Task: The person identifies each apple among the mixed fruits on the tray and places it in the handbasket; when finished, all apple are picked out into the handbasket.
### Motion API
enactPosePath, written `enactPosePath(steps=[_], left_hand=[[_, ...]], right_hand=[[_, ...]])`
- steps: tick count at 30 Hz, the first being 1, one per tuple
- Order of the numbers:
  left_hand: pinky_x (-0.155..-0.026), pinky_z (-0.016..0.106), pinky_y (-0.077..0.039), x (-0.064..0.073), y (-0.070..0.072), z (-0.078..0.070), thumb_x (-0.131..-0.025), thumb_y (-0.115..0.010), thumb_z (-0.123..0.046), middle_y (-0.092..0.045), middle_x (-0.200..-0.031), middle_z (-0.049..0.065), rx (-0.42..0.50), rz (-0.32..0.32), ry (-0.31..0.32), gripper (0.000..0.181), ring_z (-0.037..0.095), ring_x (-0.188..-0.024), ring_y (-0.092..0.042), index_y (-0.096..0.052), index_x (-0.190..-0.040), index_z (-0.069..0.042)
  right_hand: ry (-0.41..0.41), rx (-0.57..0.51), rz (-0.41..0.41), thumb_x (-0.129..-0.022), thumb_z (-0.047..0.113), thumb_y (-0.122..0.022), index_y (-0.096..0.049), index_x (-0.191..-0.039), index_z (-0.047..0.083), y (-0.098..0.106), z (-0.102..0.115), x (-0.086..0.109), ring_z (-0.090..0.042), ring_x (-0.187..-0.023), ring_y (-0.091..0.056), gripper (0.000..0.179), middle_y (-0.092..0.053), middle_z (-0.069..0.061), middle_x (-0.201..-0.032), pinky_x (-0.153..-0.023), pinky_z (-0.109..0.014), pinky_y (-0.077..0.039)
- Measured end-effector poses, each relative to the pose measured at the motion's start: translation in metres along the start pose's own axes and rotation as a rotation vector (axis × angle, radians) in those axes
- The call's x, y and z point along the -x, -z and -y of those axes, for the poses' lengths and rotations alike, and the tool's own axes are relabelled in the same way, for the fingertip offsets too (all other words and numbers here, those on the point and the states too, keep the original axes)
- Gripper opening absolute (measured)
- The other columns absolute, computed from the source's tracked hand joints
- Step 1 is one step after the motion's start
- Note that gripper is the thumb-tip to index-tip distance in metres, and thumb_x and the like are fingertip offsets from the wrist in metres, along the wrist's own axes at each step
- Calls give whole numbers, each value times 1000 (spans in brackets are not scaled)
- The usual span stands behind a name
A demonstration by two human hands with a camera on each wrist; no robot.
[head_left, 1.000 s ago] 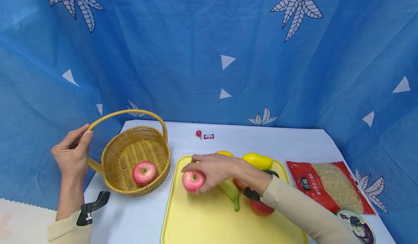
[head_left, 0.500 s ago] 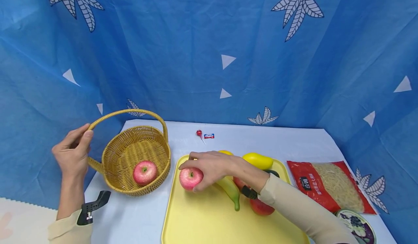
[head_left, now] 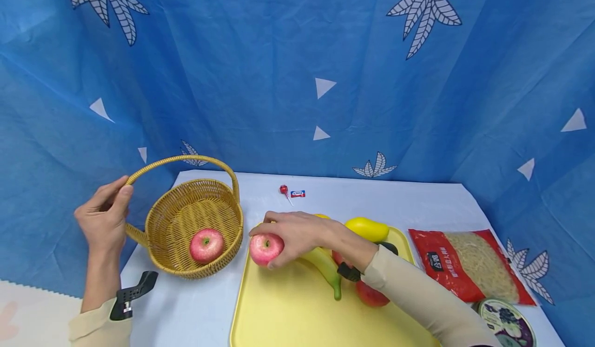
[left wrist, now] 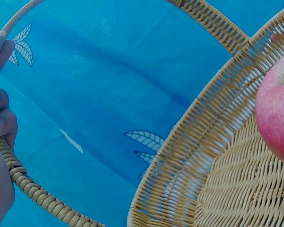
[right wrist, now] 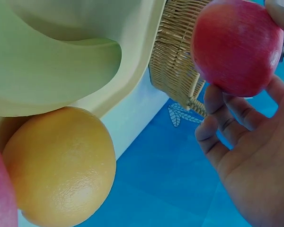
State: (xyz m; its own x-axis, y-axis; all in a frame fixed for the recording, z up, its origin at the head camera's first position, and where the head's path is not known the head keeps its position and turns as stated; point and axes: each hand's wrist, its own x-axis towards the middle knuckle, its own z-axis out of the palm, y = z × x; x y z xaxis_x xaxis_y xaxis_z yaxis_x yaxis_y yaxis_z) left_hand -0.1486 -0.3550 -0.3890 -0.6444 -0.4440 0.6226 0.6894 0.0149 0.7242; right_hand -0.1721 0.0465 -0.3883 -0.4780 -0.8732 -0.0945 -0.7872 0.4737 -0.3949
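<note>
My left hand [head_left: 103, 215] grips the arched handle [head_left: 195, 157] of a wicker basket [head_left: 160, 207], which tilts toward me. Inside the basket lies a pink-red apple [head_left: 206, 246], seen at the right edge in the left wrist view too. Over the left side of the yellow tray [head_left: 279, 316], my right hand [head_left: 297, 236] holds a second apple [head_left: 267, 249] between thumb and fingers. The right wrist view shows this held apple [right wrist: 237, 47] with the fingers [right wrist: 234, 116] curled against it. A banana [head_left: 325, 269] lies on the tray beneath the right hand.
A mango [head_left: 367, 229], a red fruit [head_left: 371, 294] and an orange [right wrist: 61, 165] share the tray. A noodle bag [head_left: 469, 264] and a round tin [head_left: 506, 321] stand at the right. Behind the tray lie a lollipop [head_left: 284, 190] and a small wrapped candy [head_left: 298, 194].
My right hand has carried the apple leftward and up toward the tray's left rim, nearer the basket. The left hand and the basket have stayed in place.
</note>
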Motion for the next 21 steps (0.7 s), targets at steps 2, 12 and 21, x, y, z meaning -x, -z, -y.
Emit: enactPosePath(steps=[2,12,21], left_hand=[[-49,14,-38,0,0,0,-86,-68,16,-72,-84,7,-3,-3,2,27,11,-55,-46,-65,-112,22],[-48,15,-36,1,0,0,-86,-68,16,-71,-82,6,-11,-11,8,26,12,-55,-45,-65,-112,21],[-48,14,-36,0,0,1,-86,-68,16,-71,-82,6,-11,3,-16,26,11,-55,-45,-65,-111,22]], right_hand=[[0,-2,-7,-78,64,-73,-50,-142,46,0,0,-2,1,-90,-54,70,-49,16,-117,-72,-21,-48],[0,-6,-35,-77,65,-73,-50,-143,44,2,-2,-10,-1,-90,-54,73,-47,16,-116,-72,-20,-49],[1,-30,-57,-76,64,-75,-50,-144,42,2,-2,-18,-1,-92,-53,75,-46,16,-117,-73,-21,-49]])
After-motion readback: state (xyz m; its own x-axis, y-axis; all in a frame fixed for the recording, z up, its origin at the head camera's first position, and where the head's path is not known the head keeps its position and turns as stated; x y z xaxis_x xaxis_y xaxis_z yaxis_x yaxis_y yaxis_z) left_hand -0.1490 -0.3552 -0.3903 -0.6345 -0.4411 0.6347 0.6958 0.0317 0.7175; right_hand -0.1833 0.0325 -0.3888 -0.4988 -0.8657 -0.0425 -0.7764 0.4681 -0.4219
